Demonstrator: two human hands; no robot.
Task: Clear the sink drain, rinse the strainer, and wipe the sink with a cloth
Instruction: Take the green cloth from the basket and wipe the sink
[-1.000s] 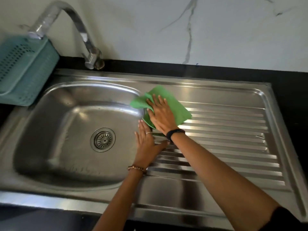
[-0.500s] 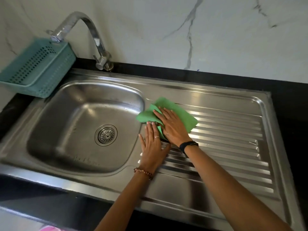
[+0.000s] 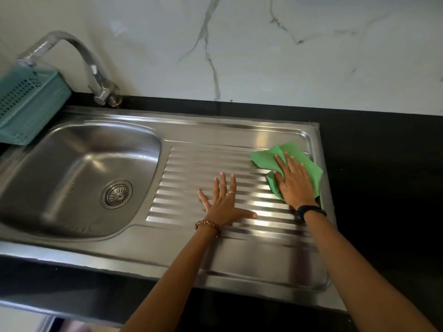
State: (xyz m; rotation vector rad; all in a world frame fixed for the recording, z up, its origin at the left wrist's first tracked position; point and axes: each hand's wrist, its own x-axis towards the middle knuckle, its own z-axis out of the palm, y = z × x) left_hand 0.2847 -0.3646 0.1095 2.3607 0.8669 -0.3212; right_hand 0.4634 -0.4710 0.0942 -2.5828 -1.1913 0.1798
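Note:
A stainless steel sink (image 3: 79,164) has its round strainer (image 3: 116,194) seated in the drain. To its right lies the ribbed drainboard (image 3: 206,168). My right hand (image 3: 293,182) presses flat on a crumpled green cloth (image 3: 268,158) at the drainboard's far right edge. My left hand (image 3: 221,202) rests flat with fingers spread on the ribs, holding nothing, left of the cloth and apart from it.
A curved chrome faucet (image 3: 96,73) stands behind the basin. A teal perforated basket (image 3: 26,104) sits at the back left. Black countertop (image 3: 383,164) surrounds the sink, with a white marble wall behind.
My right hand has slid the green cloth from the basin's edge across the drainboard to its far right side. My left hand has moved right a little and spread its fingers.

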